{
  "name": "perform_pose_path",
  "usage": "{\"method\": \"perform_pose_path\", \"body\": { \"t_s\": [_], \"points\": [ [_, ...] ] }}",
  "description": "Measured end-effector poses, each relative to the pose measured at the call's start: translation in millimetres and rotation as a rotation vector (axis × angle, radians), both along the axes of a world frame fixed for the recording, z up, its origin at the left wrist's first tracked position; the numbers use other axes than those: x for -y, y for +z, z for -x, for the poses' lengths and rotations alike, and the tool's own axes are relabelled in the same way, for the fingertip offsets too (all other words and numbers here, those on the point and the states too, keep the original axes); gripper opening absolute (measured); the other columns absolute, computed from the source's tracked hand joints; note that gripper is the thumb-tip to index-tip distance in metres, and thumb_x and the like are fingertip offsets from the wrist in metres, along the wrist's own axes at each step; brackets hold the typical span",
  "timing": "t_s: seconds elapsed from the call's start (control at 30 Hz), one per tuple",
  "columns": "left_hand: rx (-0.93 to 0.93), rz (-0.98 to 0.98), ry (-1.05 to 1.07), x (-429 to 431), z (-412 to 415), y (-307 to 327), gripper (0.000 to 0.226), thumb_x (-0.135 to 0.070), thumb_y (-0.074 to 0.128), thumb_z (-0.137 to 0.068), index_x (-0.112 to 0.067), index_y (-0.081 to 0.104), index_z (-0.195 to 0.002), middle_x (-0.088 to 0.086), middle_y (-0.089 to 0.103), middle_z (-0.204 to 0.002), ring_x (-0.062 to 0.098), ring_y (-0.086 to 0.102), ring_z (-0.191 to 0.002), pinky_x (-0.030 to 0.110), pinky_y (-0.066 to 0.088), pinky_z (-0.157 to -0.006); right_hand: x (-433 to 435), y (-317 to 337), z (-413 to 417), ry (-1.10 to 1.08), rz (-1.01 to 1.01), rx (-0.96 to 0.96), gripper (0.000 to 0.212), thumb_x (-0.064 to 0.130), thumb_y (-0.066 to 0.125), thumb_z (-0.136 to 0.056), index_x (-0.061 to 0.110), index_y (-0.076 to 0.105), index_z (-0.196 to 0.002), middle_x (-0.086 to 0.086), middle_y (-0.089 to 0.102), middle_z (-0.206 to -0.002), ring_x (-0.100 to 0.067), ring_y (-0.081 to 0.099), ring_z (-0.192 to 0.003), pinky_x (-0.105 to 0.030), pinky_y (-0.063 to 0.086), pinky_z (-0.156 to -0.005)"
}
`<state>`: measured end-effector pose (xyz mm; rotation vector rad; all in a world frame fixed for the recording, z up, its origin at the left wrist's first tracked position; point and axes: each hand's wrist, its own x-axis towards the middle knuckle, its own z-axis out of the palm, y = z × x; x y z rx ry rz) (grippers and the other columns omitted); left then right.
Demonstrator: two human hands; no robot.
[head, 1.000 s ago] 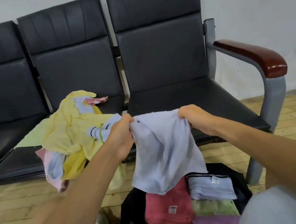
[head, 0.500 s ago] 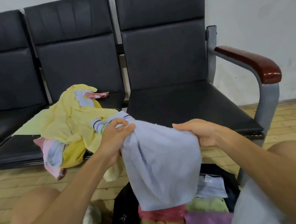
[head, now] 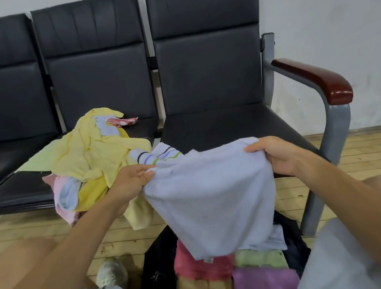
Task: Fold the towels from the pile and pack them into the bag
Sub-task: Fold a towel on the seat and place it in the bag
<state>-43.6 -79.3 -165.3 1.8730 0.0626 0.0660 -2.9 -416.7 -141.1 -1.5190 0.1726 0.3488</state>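
1. Spreading wider than a moment ago, left grip [head: 131, 183] and right grip [head: 275, 155] each pinch a top corner of the pale towel [head: 213, 197];
2. it hangs above the bag [head: 158, 277], opened out for folding.

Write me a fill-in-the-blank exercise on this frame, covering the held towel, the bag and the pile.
1. The left hand and the right hand both grip the pale blue terry towel, which hangs over the open ____ fabric bag.
2. The biggest towel in the loose unfolded pile on the black padded bench is ____.
3. The pink towel, green towel and purple towel inside the bag are already ____.
4. The bench's reddish-brown wooden armrest stands on the person's ____ side.

Missing words: black; yellow; folded; right.
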Motion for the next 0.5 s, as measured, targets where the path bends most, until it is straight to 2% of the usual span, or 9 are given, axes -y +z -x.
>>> {"method": "perform_pose_path", "body": {
  "t_s": [0.1, 0.2, 0.3, 0.43, 0.5],
  "points": [
    [0.006, -0.101, 0.016, -4, 1, -4, 0.011, -0.011, 0.059, -0.095, -0.016, 0.069, -0.097, -0.001, 0.072, -0.089, 0.011, 0.064, -0.084, 0.02, 0.049, -0.068, 5, -1, -1, -0.134, -0.08, 0.07, 0.04, 0.006, 0.067, -0.083, 0.006, 0.059, -0.123, -0.011, 0.064, -0.122, -0.03, 0.064, -0.107, -0.043, 0.055, -0.087],
    [0.051, -0.347, 0.023, -6, -4, -6, 0.011, -0.014, 0.059, -0.095, -0.01, 0.07, -0.095, 0.002, 0.067, -0.083, 0.01, 0.056, -0.075, 0.022, 0.04, -0.061, 3, -1, -3, -0.161, -0.167, 0.135, 0.033, 0.02, 0.067, -0.089, 0.009, 0.062, -0.12, -0.01, 0.067, -0.117, -0.026, 0.066, -0.106, -0.04, 0.054, -0.088],
    [0.119, -0.592, 0.068, -5, -9, -3, 0.02, -0.017, 0.058, -0.096, -0.003, 0.069, -0.088, 0.008, 0.063, -0.079, 0.019, 0.05, -0.072, 0.022, 0.033, -0.057, 1, -2, -5, -0.161, -0.168, 0.173, 0.035, 0.033, 0.068, -0.09, 0.008, 0.069, -0.114, -0.01, 0.072, -0.111, -0.024, 0.068, -0.105, -0.041, 0.053, -0.094],
    [0.127, -0.638, 0.113, -6, -14, 1, 0.034, -0.02, 0.056, -0.097, 0.004, 0.06, -0.074, 0.015, 0.054, -0.071, 0.021, 0.043, -0.067, 0.028, 0.027, -0.055, 1, -6, -8, -0.276, -0.058, 0.179, 0.024, 0.017, 0.07, -0.086, 0.009, 0.068, -0.108, -0.012, 0.067, -0.114, -0.027, 0.064, -0.104, -0.043, 0.053, -0.091],
    [0.119, -0.598, 0.156, -7, -15, 4, 0.038, -0.023, 0.054, -0.098, -0.002, 0.049, -0.068, 0.014, 0.045, -0.068, 0.022, 0.039, -0.065, 0.032, 0.027, -0.058, 3, -5, -6, -0.262, -0.021, 0.132, 0.021, 0.01, 0.069, -0.084, 0.009, 0.068, -0.105, -0.011, 0.069, -0.11, -0.027, 0.065, -0.101, -0.042, 0.054, -0.086]
  ]
}}
